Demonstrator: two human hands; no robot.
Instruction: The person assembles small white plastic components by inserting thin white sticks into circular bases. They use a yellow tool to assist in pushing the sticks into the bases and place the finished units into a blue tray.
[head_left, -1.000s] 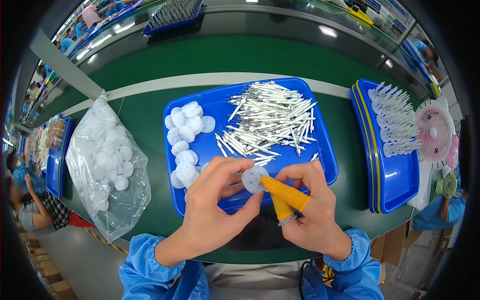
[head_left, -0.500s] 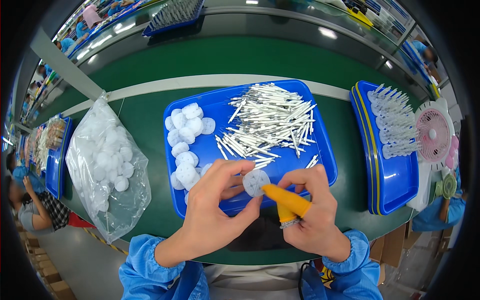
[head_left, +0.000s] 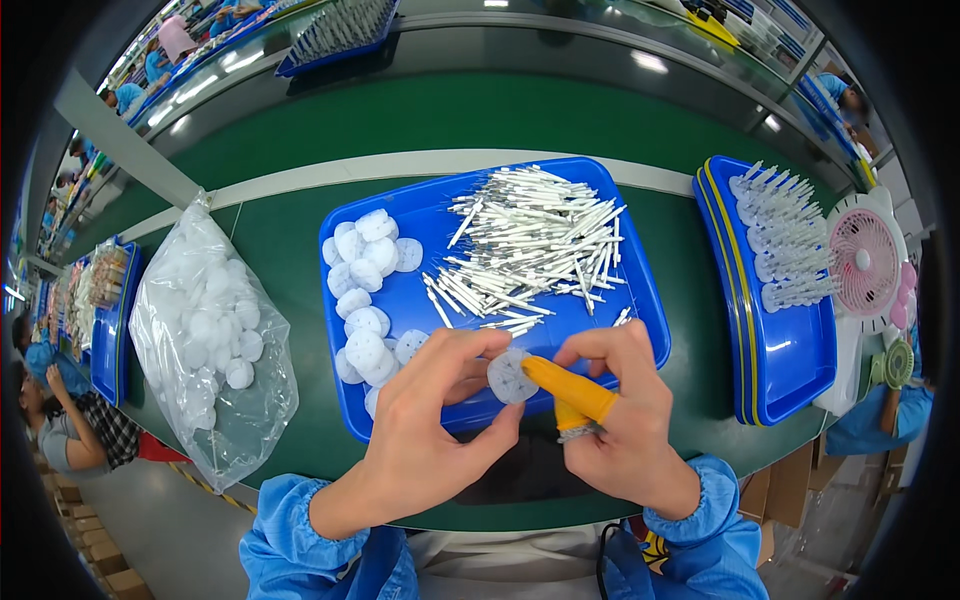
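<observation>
Between my two hands is a translucent white round disc (head_left: 510, 376) with markings on its face. My left hand (head_left: 425, 420) pinches its edge, thumb below and fingers above. Yellow finger covers (head_left: 570, 390) sheathe fingers of my right hand (head_left: 630, 425), and one covered fingertip presses the disc's right side. Whether the right fingers also hold a small part is hidden. Beyond the hands lies a blue tray (head_left: 450, 190). A heap of thin white sticks (head_left: 540, 240) with dark ends fills its right part, and more white discs (head_left: 368, 310) are piled along its left side.
A clear plastic bag (head_left: 215, 340) of white discs lies to the left. Stacked blue trays (head_left: 790, 370) on the right carry discs with sticks standing in them (head_left: 785, 240), beside a pink and white fan (head_left: 862, 258). Another loaded tray (head_left: 340, 35) sits at the back.
The disc has tilted and turned slightly between my hands, and the yellow-covered fingertip has moved up toward its upper right edge. The whole view has shifted a little.
</observation>
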